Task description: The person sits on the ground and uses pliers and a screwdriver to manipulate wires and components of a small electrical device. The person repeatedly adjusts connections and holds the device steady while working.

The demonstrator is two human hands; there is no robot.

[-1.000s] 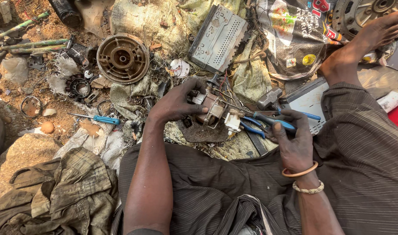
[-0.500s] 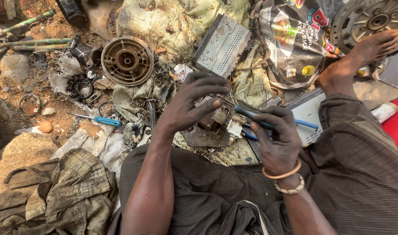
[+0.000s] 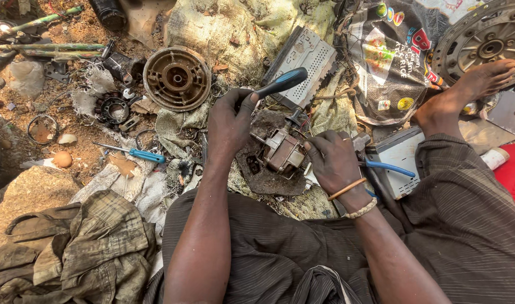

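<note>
My left hand (image 3: 229, 126) grips a screwdriver with a black and blue handle (image 3: 281, 83), the handle sticking up and to the right past my thumb. Just right of it sits a small, dirty electric motor (image 3: 283, 152) on a dark metal plate (image 3: 269, 180) in front of my lap. My right hand (image 3: 332, 160), with two bracelets on the wrist, holds the motor's right side with bent fingers. Blue-handled pliers (image 3: 390, 167) lie just right of that hand.
Scrap covers the ground: a round brown pulley (image 3: 177, 77), a grey radio chassis (image 3: 303, 56), a small blue screwdriver (image 3: 139, 153), a metal disc (image 3: 485, 48), a printed bag (image 3: 393, 62), a white box (image 3: 401, 152). My bare foot (image 3: 466, 93) rests upper right. Camouflage cloth (image 3: 71, 253) lies lower left.
My right hand has let go of the blue pliers and now rests on the motor. My left hand has risen off the motor and holds the black and blue screwdriver.
</note>
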